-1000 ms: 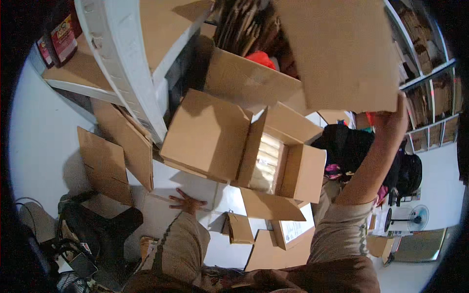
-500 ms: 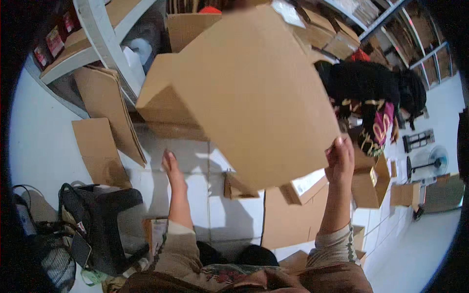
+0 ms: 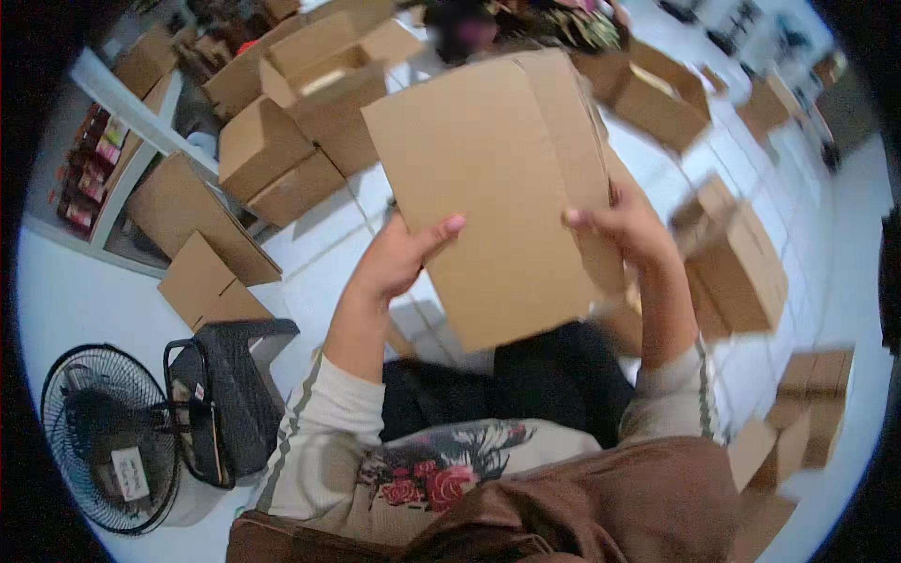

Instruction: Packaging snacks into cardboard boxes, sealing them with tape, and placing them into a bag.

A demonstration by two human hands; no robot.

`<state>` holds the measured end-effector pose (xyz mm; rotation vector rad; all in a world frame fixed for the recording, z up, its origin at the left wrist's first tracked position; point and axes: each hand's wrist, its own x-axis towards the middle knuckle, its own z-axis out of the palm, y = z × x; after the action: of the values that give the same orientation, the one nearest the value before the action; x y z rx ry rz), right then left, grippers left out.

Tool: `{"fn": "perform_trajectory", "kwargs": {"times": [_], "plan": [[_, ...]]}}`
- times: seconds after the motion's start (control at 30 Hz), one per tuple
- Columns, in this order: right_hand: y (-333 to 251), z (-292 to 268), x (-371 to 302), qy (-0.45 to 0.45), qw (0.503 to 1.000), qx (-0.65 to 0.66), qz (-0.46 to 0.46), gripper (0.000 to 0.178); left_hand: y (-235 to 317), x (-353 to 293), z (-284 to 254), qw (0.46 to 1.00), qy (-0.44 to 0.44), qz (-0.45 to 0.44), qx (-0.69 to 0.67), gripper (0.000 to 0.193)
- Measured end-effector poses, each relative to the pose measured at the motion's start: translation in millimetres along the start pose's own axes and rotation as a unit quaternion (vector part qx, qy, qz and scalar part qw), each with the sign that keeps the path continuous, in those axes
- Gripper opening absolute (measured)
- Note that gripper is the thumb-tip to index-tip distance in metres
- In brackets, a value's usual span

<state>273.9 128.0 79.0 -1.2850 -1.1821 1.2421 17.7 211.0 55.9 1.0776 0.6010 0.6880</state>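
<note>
A flat, folded piece of brown cardboard (image 3: 488,178) is held up in front of my lap, tilted. My left hand (image 3: 402,251) grips its left edge, the thumb lying on the near face and the fingers hidden behind. On the opposite edge my right hand (image 3: 633,225) clasps it the same way, thumb in front. A crease runs down the right part of the sheet, and layered edges show along that side.
Open cardboard boxes (image 3: 328,80) stand at the far left beside a shelf (image 3: 141,117). Flat cardboard sheets (image 3: 192,211) lean below it. A fan (image 3: 113,436) and a black stool (image 3: 253,375) are at my left. At right sits another box (image 3: 737,267); a person is at the top.
The cardboard has come nearer to me and looks smaller and more upright. My left hand, empty and off the sheet before, now grips it. My view has shifted toward the right.
</note>
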Motion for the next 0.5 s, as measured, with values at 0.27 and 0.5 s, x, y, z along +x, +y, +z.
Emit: {"fn": "perform_trajectory", "kwargs": {"times": [0.27,0.5], "plan": [[-23.3,-0.6,-181.3,0.087,0.996,0.015,0.013,0.069,-27.5,-95.3,108.6,0.987,-0.155,-0.029,-0.033,0.048],[-65.4,-9.8,-278.0,0.092,0.995,-0.014,-0.035,0.067,-20.9,-142.9,167.2,0.969,-0.247,0.018,0.017,0.045]]}}
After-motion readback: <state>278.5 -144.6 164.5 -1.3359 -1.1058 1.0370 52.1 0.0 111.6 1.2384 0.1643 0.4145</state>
